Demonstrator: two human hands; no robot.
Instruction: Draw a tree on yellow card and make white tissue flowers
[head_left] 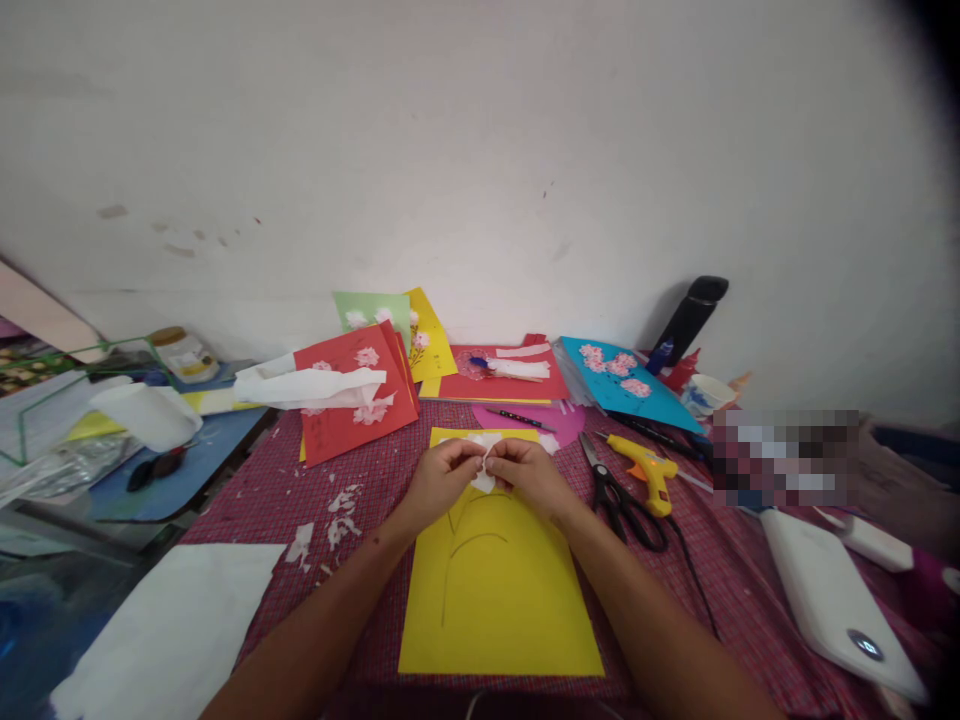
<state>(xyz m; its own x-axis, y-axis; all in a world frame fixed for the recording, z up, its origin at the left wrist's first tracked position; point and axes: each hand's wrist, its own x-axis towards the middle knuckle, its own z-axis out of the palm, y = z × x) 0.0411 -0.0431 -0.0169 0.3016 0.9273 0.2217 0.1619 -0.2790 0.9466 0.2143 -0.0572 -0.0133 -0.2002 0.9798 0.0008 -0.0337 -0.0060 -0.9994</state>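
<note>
Both my left hand (446, 480) and my right hand (529, 475) are closed, fingertips together, pinching a small piece of white tissue paper (486, 482) between them. They are over the top part of a yellow paper sheet (502, 610), which lies on the checked tablecloth. A few curved pencil lines are drawn on the sheet. More white paper shows behind my fingers at the sheet's top edge, partly hidden by them. Right of my right hand lie black-handled scissors (619, 495) and a yellow hot glue gun (646, 470).
Red cards (356, 440) with pink paper flowers and white tissue strips stand back left. A blue card (626, 385) leans back right near a black bottle (694, 310). White paper (180, 620) lies front left, a white power bank (840, 605) at right. Torn scraps (341, 515) dot the cloth.
</note>
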